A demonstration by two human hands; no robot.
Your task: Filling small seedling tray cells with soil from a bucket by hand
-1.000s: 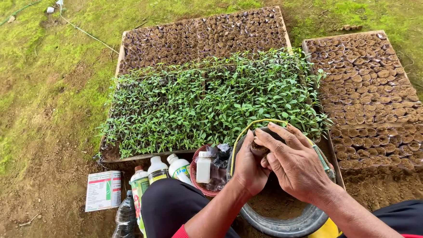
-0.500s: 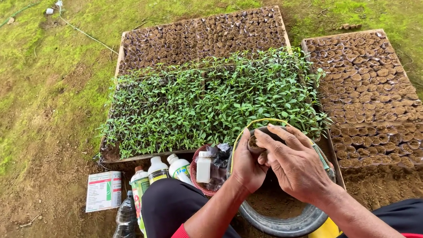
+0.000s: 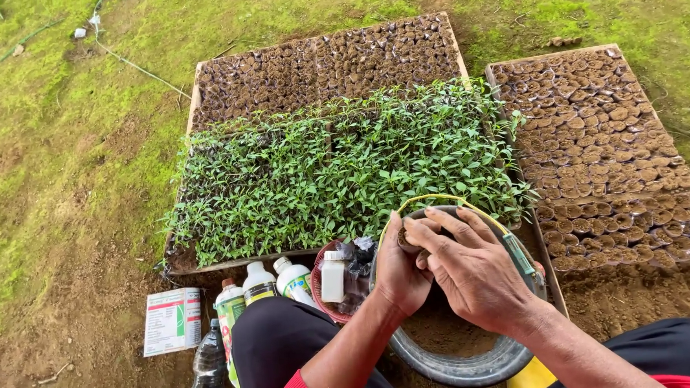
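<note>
Two hands point(image 3: 443, 264) cupping small soil pot point(image 3: 405, 236), above basin point(image 3: 464, 365) w/ soil

Seedling trays, bottles and a carton on mossy, bare ground.

Dense green seedlings point(image 3: 336, 171) across the near half of a wooden tray point(image 3: 192, 100), rows of small soil-filled pots point(image 3: 330, 61) behind them. To the right, a second tray of soil pots point(image 3: 602, 149), none sprouted. Near the lower edge, white bottles point(image 3: 294, 279) side by side, a green-labelled bottle point(image 3: 229, 306), a clear plastic bottle point(image 3: 208, 366) lying low, and a white jar point(image 3: 333, 276) inside a red basket point(image 3: 319, 294). Left of the bottles, a white carton point(image 3: 171, 320) flat on the brown soil. Far upper left, a thin hose point(image 3: 129, 62) over the moss.
</note>
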